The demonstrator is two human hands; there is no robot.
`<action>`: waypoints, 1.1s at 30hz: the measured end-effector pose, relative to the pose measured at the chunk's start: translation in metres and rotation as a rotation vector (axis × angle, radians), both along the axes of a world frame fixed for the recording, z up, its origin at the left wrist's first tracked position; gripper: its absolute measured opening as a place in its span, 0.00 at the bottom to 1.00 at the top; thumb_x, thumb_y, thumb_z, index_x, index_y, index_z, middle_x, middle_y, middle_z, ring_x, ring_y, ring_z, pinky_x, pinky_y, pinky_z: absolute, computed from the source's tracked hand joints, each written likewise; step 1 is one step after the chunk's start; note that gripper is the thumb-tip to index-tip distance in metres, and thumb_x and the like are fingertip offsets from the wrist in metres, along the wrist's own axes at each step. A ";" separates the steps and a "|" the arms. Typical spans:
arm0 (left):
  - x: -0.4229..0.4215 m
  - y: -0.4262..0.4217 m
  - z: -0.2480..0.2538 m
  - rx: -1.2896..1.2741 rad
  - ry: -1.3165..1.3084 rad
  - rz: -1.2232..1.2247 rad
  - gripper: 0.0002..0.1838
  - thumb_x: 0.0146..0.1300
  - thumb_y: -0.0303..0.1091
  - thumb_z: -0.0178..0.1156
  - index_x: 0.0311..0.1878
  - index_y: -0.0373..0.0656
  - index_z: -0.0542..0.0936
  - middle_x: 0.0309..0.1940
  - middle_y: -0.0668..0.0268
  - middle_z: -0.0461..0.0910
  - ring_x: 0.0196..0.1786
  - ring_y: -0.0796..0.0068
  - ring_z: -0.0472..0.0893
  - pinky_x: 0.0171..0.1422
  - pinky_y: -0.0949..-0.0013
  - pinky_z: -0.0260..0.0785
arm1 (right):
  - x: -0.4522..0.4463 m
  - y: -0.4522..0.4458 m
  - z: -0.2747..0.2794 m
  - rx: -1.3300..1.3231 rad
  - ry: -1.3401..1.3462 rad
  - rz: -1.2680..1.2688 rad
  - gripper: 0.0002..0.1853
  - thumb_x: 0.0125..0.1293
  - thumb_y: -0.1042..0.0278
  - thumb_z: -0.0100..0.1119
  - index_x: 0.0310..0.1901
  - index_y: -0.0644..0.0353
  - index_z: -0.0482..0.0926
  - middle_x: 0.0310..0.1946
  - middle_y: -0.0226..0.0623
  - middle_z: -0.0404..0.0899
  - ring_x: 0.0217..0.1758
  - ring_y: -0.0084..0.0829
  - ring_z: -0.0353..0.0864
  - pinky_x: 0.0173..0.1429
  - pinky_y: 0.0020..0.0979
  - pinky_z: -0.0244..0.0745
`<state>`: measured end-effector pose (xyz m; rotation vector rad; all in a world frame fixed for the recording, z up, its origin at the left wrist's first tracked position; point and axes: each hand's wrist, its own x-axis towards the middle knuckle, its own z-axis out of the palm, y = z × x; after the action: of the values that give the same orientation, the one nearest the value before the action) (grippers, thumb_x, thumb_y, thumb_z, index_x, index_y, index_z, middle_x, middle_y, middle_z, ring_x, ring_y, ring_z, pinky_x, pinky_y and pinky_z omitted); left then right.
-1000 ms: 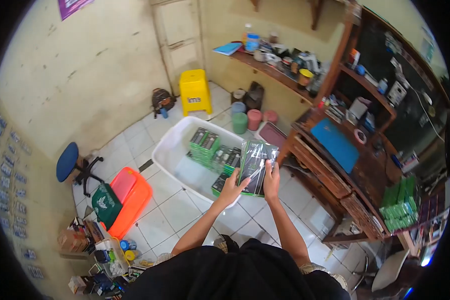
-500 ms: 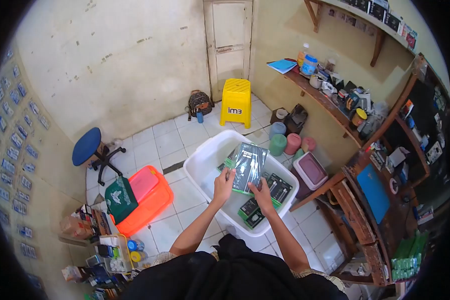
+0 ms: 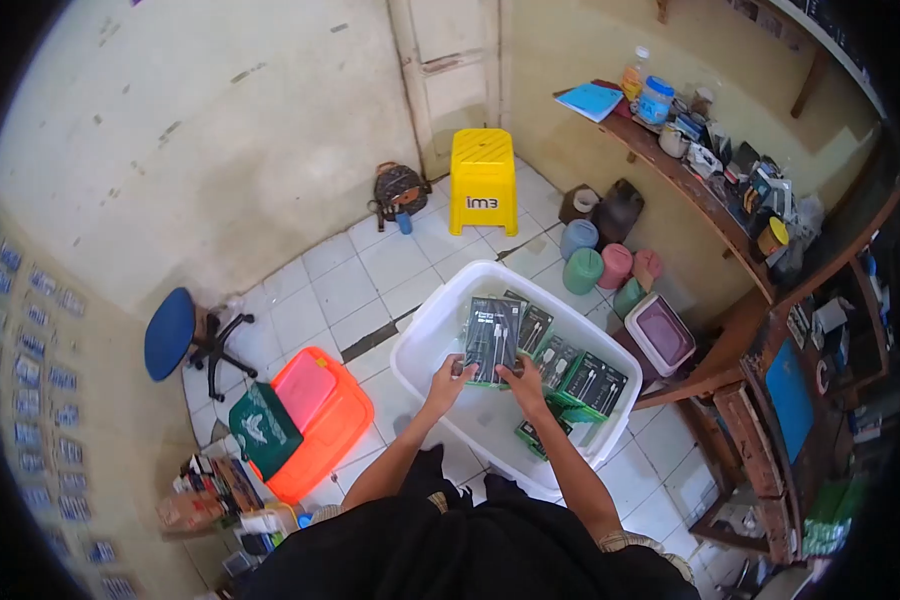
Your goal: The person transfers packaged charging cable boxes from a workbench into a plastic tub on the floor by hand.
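Above the white tub, the small print on the black pack is too fine for me to read, and the pack hides most fingers of my left hand and right hand. It also covers part of one box in the tub, while my right forearm masks part of another. Beyond the tub, the top edge crops the door; right of it, green bundles blur into the dark border; left of it, wall packets are too small to identify.

"im3" marks the yellow stool; print on the dark pack is too blurred.
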<state>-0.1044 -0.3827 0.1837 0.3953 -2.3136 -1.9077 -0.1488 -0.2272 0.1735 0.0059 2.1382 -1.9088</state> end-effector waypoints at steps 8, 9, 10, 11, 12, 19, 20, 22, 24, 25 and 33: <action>-0.066 -0.095 -0.087 0.057 -0.264 -0.221 0.24 0.50 0.43 0.58 0.45 0.35 0.67 0.25 0.63 0.74 0.26 0.79 0.73 0.29 0.75 0.66 | -0.021 -0.084 -0.057 -0.217 -0.359 -0.160 0.27 0.51 0.73 0.55 0.53 0.64 0.58 0.46 0.41 0.62 0.40 0.30 0.71 0.38 0.29 0.72; -0.073 -0.102 -0.099 0.065 -0.286 -0.235 0.24 0.50 0.43 0.58 0.45 0.35 0.67 0.25 0.63 0.74 0.26 0.79 0.73 0.29 0.75 0.66 | -0.023 -0.095 -0.074 -0.190 -0.366 -0.225 0.27 0.51 0.74 0.55 0.53 0.63 0.59 0.44 0.41 0.64 0.38 0.29 0.72 0.37 0.28 0.73; -0.077 -0.112 -0.113 -0.032 -0.309 -0.281 0.24 0.51 0.42 0.57 0.46 0.34 0.67 0.28 0.61 0.74 0.29 0.76 0.74 0.31 0.74 0.66 | -0.019 -0.107 -0.092 -0.169 -0.384 -0.295 0.27 0.50 0.75 0.56 0.52 0.62 0.60 0.42 0.40 0.66 0.36 0.28 0.73 0.36 0.26 0.73; -0.076 -0.122 -0.129 -0.131 -0.333 -0.333 0.25 0.52 0.42 0.56 0.47 0.33 0.66 0.31 0.58 0.74 0.32 0.73 0.75 0.34 0.72 0.67 | -0.021 -0.115 -0.112 -0.155 -0.398 -0.324 0.27 0.49 0.79 0.56 0.52 0.62 0.60 0.44 0.40 0.65 0.37 0.29 0.73 0.35 0.27 0.75; -0.075 -0.128 -0.148 -0.133 -0.363 -0.353 0.25 0.52 0.42 0.56 0.47 0.33 0.66 0.31 0.58 0.74 0.32 0.73 0.75 0.34 0.72 0.67 | -0.022 -0.123 -0.124 -0.157 -0.427 -0.344 0.27 0.49 0.79 0.56 0.52 0.62 0.60 0.44 0.40 0.65 0.37 0.29 0.73 0.35 0.27 0.75; -0.085 -0.135 -0.235 -0.302 -0.346 -0.333 0.28 0.52 0.22 0.49 0.57 0.46 0.54 0.34 0.51 0.70 0.38 0.53 0.71 0.42 0.58 0.62 | -0.034 -0.157 -0.241 -0.146 -0.646 -0.478 0.28 0.50 0.83 0.52 0.54 0.58 0.58 0.46 0.40 0.63 0.40 0.32 0.72 0.37 0.30 0.77; -0.090 -0.135 -0.251 -0.348 -0.357 -0.325 0.30 0.52 0.21 0.48 0.58 0.50 0.53 0.36 0.50 0.69 0.40 0.51 0.71 0.43 0.57 0.62 | -0.038 -0.160 -0.264 -0.154 -0.660 -0.489 0.28 0.50 0.83 0.52 0.54 0.57 0.58 0.46 0.40 0.63 0.40 0.32 0.72 0.37 0.30 0.77; -0.106 -0.136 -0.290 -0.350 -0.449 -0.329 0.30 0.51 0.20 0.47 0.58 0.51 0.53 0.38 0.49 0.67 0.41 0.51 0.70 0.44 0.57 0.62 | -0.052 -0.164 -0.311 -0.162 -0.697 -0.502 0.28 0.49 0.83 0.52 0.54 0.56 0.58 0.46 0.40 0.64 0.40 0.33 0.72 0.37 0.30 0.77; -0.119 -0.140 -0.331 -0.359 -0.550 -0.332 0.30 0.51 0.18 0.45 0.57 0.52 0.54 0.40 0.48 0.66 0.42 0.50 0.69 0.45 0.56 0.61 | -0.066 -0.169 -0.356 -0.158 -0.646 -0.491 0.29 0.49 0.84 0.51 0.54 0.55 0.58 0.47 0.41 0.64 0.41 0.34 0.72 0.38 0.31 0.77; -0.127 -0.140 -0.352 -0.368 -0.510 -0.334 0.30 0.50 0.17 0.43 0.57 0.52 0.54 0.40 0.48 0.65 0.43 0.49 0.69 0.46 0.56 0.61 | -0.072 -0.172 -0.377 -0.159 -0.670 -0.493 0.29 0.49 0.84 0.51 0.54 0.55 0.58 0.47 0.41 0.64 0.41 0.34 0.72 0.38 0.31 0.77; -0.179 -0.126 -0.495 -0.442 -0.233 -0.298 0.29 0.45 0.13 0.40 0.53 0.48 0.61 0.46 0.46 0.62 0.50 0.50 0.63 0.54 0.58 0.56 | -0.132 -0.185 -0.498 -0.183 -0.599 -0.707 0.24 0.48 0.84 0.53 0.49 0.62 0.61 0.44 0.43 0.67 0.38 0.35 0.74 0.35 0.30 0.79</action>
<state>-0.2835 -0.5091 -0.3109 0.2418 -2.9960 -1.4416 -0.2804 -0.4127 -0.3247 1.2676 1.6439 -2.0526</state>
